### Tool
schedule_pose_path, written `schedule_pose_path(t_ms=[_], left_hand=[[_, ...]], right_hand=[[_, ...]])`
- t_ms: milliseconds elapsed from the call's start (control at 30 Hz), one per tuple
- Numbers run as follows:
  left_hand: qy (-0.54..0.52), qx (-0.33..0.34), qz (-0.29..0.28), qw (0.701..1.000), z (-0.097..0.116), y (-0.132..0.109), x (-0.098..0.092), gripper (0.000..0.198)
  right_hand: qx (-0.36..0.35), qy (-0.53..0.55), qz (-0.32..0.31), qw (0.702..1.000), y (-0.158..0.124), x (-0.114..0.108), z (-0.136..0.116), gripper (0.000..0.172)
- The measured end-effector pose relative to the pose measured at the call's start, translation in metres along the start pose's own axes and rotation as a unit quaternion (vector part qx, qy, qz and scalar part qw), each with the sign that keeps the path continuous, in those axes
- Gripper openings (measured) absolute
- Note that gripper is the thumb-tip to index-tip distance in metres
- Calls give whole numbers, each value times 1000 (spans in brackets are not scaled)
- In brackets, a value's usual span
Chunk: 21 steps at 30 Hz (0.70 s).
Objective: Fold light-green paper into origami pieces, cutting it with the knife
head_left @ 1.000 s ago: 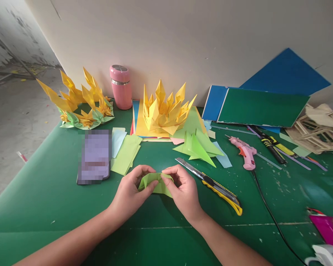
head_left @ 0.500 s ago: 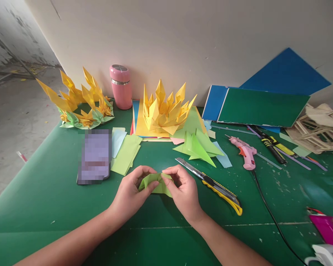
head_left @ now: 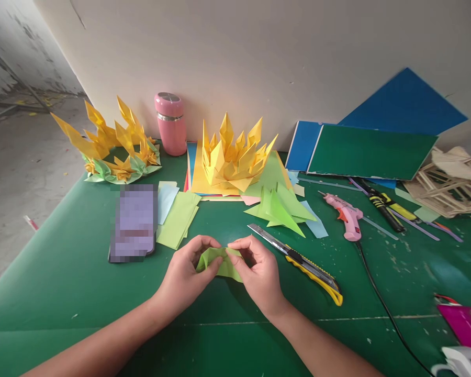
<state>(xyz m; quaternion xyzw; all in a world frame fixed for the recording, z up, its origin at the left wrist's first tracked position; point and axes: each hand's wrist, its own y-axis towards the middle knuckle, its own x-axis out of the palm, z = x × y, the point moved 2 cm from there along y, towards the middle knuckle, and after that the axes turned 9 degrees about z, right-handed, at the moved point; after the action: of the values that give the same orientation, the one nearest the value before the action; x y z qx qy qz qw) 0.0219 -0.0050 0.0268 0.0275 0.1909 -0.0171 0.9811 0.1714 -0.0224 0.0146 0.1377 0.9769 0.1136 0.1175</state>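
Observation:
A piece of green paper [head_left: 230, 268], creased and partly folded, is held above the table between both hands. My left hand [head_left: 190, 267] pinches its left part between thumb and fingers. On the right side, my right hand [head_left: 258, 272] grips the paper close to the left thumb, so the fingertips almost meet. Fingers cover some of the folds. Just right of my right hand lies a yellow-handled utility knife [head_left: 298, 262] with its blade out. Folded green paper leaves [head_left: 278, 207] rest beyond the knife, and a stack of green paper strips [head_left: 176, 220] lies beyond my left hand.
A phone [head_left: 135, 222] lies at left on the green table [head_left: 63, 298]. Behind are a yellow paper crown [head_left: 235, 162], another crown [head_left: 120, 144] and a pink flask [head_left: 171, 125]. To the right are a corded pink glue gun [head_left: 347, 214], propped boards [head_left: 372, 152] and a wooden stick frame [head_left: 451, 183].
Both hands keep hold of the green paper. The fingertips have shifted very slightly and drawn a little closer together; everything else stays in place.

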Motion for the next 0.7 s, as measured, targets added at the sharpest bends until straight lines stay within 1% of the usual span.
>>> schedule_pose_path(t_ms=[267,400,533,700], left_hand=[[20,-3,-7,1000,2,1,-1,13],[26,-2,-8,1000,4,1,-1,13],[27,0,-22,999,6,1,-1,14],[45,24,-30,998,7,0,0,17]], right_hand=[[-17,48,-18,999,1,1,-3,4],[-17,44,-11,999,1,1,-3,5],[-23,44,0,999,2,1,-4,6],[-36,46,8,998,1,0,-5,7]])
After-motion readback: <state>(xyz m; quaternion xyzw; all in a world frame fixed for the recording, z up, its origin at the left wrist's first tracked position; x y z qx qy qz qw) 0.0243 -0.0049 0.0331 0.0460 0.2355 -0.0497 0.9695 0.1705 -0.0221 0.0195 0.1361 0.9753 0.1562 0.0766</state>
